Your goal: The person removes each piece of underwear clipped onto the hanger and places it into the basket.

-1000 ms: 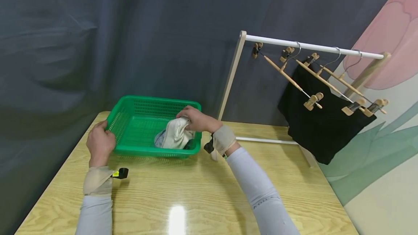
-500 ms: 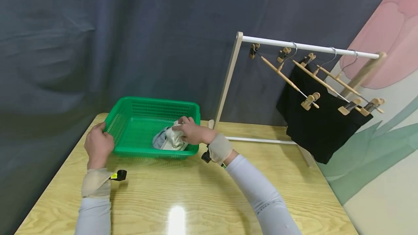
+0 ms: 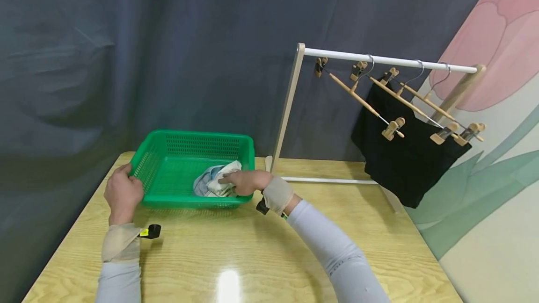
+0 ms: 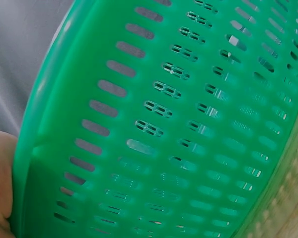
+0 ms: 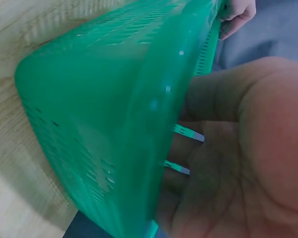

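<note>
A green plastic basket [image 3: 198, 137] stands on the table at the left, with bunched white and light blue cloth [image 3: 204, 183] in its right part. My left hand [image 3: 123, 192] grips the basket's left rim. Reaching over the right rim, my right hand [image 3: 242, 181] touches the white cloth inside. In the right wrist view the fingers of the right hand [image 5: 238, 144] are spread, with gaps between them, and their tips are hidden behind the rim. The left wrist view is mostly filled by the basket's slotted wall [image 4: 139, 99]. How the cloth is folded cannot be made out.
A rack [image 3: 286, 111] with a white top bar [image 3: 337, 54] stands right of the basket. Wooden clip hangers [image 3: 351, 91] hang from it, and black shorts [image 3: 406, 158] hang among them. A dark curtain [image 3: 202, 50] is behind the wooden table [image 3: 202, 256].
My right hand has gone lower into the basket, and the white cloth it lifted earlier lies flatter and shifted. My left hand keeps its grip on the rim. The head view has turned slightly right.
</note>
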Tool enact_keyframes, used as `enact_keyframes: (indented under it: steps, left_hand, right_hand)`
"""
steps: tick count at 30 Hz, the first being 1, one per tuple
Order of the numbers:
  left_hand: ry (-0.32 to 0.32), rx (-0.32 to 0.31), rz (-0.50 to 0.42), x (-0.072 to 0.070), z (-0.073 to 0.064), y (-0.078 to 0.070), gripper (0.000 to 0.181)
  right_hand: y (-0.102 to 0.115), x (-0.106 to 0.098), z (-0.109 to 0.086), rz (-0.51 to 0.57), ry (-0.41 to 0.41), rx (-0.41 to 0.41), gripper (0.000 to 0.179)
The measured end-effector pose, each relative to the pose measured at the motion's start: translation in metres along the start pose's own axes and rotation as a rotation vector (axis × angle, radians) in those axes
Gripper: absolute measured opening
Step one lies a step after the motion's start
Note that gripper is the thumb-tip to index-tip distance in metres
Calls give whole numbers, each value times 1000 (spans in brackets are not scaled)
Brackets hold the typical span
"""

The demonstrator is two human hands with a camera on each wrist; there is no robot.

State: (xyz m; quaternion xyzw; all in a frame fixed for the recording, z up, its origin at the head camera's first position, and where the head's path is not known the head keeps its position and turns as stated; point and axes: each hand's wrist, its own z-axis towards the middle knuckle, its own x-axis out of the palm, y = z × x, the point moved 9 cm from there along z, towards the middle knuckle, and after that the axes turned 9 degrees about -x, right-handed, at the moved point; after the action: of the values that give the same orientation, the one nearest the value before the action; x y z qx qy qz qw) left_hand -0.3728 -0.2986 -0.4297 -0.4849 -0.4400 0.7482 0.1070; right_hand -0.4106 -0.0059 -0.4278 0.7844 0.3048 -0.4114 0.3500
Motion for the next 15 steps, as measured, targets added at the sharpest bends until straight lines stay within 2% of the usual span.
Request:
enact_keyframes:
  steps: [4,9,15]
  left_hand:
    - [6,-2,5,0,-2,-2,56]
    - [-2,-1,-8,-1,-4,-1,55]
    - [-14,23,2,-2,-1,-3,51]
  right_hand:
    - [0,0,-1,17,-13,-13,59]
    - [1,-1,-5,63,-71,-47,56]
    - [6,-9,-18,99,-133,-88,53]
